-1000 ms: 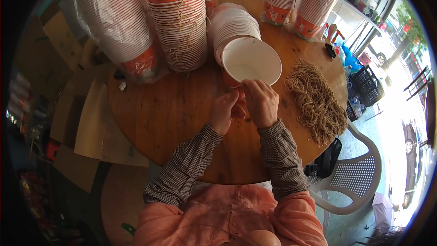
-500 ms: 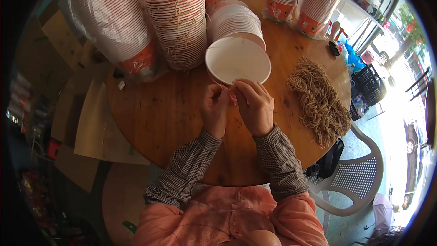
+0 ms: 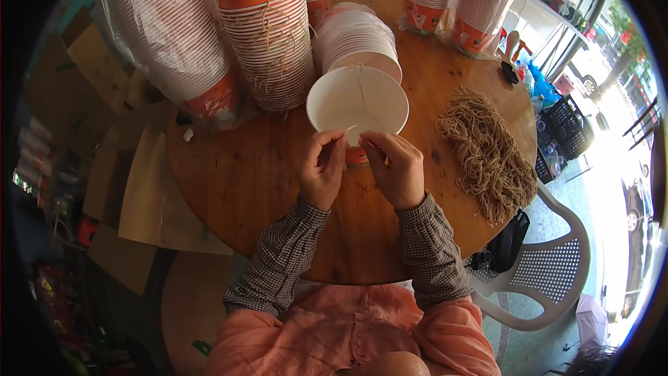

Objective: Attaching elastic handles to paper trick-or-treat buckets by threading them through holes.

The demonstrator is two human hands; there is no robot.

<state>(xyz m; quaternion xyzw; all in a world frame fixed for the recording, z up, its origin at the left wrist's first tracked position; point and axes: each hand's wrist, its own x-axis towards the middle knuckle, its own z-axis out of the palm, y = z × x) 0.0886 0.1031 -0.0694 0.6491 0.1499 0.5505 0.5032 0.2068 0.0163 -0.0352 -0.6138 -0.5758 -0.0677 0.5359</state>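
1. Since the earlier frames, the white paper bowl (image 3: 358,106) has tipped further toward you, so its open mouth now faces you, and your hands have drawn slightly nearer to your chest.
2. Your left hand (image 3: 321,170) and right hand (image 3: 396,170) sit side by side at the bowl's near rim, each with thumb and forefinger pinched on an end of the thin pale string (image 3: 350,129).
3. That string rises from your fingertips up across the bowl's inside to its far rim, so its long axis runs away from you.
4. Both hands are equally near; the bowl lies just beyond the grip, toward the worktop's (image 3: 236,174) far edge.
5. Your wrists are bent inward, knuckles up, forearms converging from the near edge.
6. Stacked bowls (image 3: 358,42) stand just behind; a heap of cut strings (image 3: 487,150) lies toward the right edge.
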